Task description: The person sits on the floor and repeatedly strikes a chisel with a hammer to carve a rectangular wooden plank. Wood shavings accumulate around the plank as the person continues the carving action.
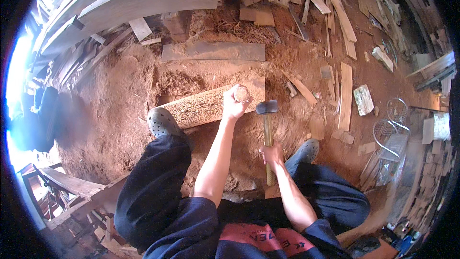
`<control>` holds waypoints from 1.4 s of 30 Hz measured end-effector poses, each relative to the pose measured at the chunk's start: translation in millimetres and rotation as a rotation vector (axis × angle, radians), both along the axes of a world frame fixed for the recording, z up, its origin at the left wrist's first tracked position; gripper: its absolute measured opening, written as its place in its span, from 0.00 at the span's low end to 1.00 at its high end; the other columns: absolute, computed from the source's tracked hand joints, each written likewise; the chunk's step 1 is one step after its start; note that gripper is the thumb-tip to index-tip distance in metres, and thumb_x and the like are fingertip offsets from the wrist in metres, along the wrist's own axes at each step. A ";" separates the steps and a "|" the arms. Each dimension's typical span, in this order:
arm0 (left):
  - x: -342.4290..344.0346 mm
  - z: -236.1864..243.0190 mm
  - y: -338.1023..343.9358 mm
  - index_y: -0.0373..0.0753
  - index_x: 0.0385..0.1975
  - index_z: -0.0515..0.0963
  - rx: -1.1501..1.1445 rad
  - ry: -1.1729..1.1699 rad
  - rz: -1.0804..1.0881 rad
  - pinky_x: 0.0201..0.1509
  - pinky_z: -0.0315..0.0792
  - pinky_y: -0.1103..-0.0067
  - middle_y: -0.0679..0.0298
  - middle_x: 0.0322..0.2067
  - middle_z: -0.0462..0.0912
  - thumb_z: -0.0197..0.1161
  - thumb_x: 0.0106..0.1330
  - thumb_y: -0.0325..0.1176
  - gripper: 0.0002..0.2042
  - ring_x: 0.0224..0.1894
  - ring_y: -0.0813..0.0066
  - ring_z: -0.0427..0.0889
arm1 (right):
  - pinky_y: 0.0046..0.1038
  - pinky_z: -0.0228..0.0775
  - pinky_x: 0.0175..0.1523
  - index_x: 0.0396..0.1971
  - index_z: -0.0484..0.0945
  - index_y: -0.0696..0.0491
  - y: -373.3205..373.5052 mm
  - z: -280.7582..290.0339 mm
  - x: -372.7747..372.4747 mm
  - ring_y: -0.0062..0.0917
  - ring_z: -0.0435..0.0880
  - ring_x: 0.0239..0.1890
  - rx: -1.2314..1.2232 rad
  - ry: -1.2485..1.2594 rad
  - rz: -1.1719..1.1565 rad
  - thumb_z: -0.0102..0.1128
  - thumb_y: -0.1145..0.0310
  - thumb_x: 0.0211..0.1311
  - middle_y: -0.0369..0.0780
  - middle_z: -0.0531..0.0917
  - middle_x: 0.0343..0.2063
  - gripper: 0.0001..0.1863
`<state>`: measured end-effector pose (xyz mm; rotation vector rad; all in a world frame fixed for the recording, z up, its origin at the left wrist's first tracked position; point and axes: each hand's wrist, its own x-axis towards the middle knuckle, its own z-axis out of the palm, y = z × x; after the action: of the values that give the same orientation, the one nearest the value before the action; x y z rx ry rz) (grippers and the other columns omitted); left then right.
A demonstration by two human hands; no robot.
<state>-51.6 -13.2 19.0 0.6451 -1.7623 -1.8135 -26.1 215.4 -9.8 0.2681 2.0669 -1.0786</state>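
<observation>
My left hand (235,108) is closed around an upright round wooden piece (241,94), its flat round end facing up; whatever lies below the fist is hidden. It stands over a thick wooden board (199,105) whose surface is covered in rough, chipped marks. On the right, my right hand (272,155) grips the wooden handle of a hammer (267,129). The dark hammer head (267,107) is just right of my left fist, apart from it. My left shoe (163,122) rests against the board's left end.
Behind the board lies a flat plank (213,52) on the reddish, chip-covered ground. Large timbers (148,0) are stacked at the far left. Loose slats (345,96), a pale block (363,100) and a wire rack (393,129) lie to the right. A blurred dark shape (45,120) is at the left edge.
</observation>
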 end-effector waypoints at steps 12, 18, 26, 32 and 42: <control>-3.1 -12.8 0.8 0.37 0.21 0.74 -0.066 0.033 -0.057 0.29 0.68 0.82 0.68 0.19 0.75 0.63 0.40 0.26 0.07 0.23 0.82 0.72 | 0.23 0.60 0.23 0.15 0.67 0.55 -37.1 157.6 -4.8 0.15 0.67 0.17 -0.193 0.882 0.094 0.59 0.81 0.40 0.30 0.68 0.13 0.08; -6.9 -32.5 -5.1 0.36 0.19 0.72 0.493 0.355 -0.148 0.27 0.66 0.84 0.72 0.19 0.73 0.67 0.40 0.33 0.11 0.23 0.85 0.69 | 0.36 0.73 0.35 0.35 0.77 0.56 -45.2 172.6 -21.3 0.45 0.81 0.30 0.392 0.528 0.651 0.58 0.70 0.44 0.52 0.80 0.24 0.14; -8.6 -19.5 9.8 0.36 0.20 0.72 -0.066 0.226 -0.006 0.25 0.64 0.82 0.67 0.14 0.69 0.58 0.38 0.29 0.08 0.20 0.84 0.65 | 0.33 0.70 0.30 0.26 0.76 0.61 -44.2 142.4 -19.0 0.33 0.81 0.24 0.293 0.559 0.409 0.60 0.70 0.42 0.48 0.79 0.19 0.11; 1.0 -20.9 0.7 0.36 0.18 0.69 -0.064 0.124 -0.034 0.23 0.61 0.82 0.71 0.14 0.66 0.59 0.42 0.29 0.07 0.19 0.85 0.62 | 0.32 0.71 0.29 0.23 0.75 0.60 -44.7 190.6 -21.0 0.30 0.80 0.22 0.145 0.576 0.283 0.61 0.72 0.42 0.46 0.79 0.18 0.09; 3.6 -21.7 0.4 0.36 0.20 0.73 -0.085 0.067 -0.057 0.26 0.65 0.83 0.69 0.17 0.73 0.57 0.43 0.27 0.04 0.21 0.84 0.68 | 0.31 0.71 0.31 0.30 0.76 0.61 -50.3 197.1 -15.6 0.32 0.81 0.24 0.120 0.464 0.214 0.59 0.72 0.43 0.48 0.80 0.20 0.12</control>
<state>-48.0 -12.8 -2.7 0.4994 -1.8190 -1.7659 -41.6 165.1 187.3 -0.1616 2.5071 -0.9496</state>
